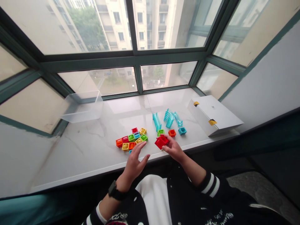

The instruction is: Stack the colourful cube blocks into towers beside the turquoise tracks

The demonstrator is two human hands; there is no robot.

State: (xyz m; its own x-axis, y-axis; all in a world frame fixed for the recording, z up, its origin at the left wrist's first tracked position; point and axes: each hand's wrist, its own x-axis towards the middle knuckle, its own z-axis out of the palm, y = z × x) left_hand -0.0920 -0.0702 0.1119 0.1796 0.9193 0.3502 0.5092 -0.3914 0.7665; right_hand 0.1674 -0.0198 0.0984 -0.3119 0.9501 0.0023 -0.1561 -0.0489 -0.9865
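Between the thumb and fingers of my right hand (173,148) is a red plastic toy block (161,142), lifted near the sill's front edge. My left hand (136,161) has its thumb and fingers apart and holds nothing. Its fingertips are close to a cluster of small coloured blocks, among them a yellow block (125,146), an orange block (119,142) and a green block (143,137). Just behind the held piece sits a green block (161,132). To its right are an orange block (172,133) and a blue block (182,131).
Clear turquoise plastic pieces, including a straight one (157,121) and a curved one (169,118), lie behind the blocks. A transparent bin (82,107) stands at the left on the white marble sill (93,150). A white box (215,112) is at the right, before the window.
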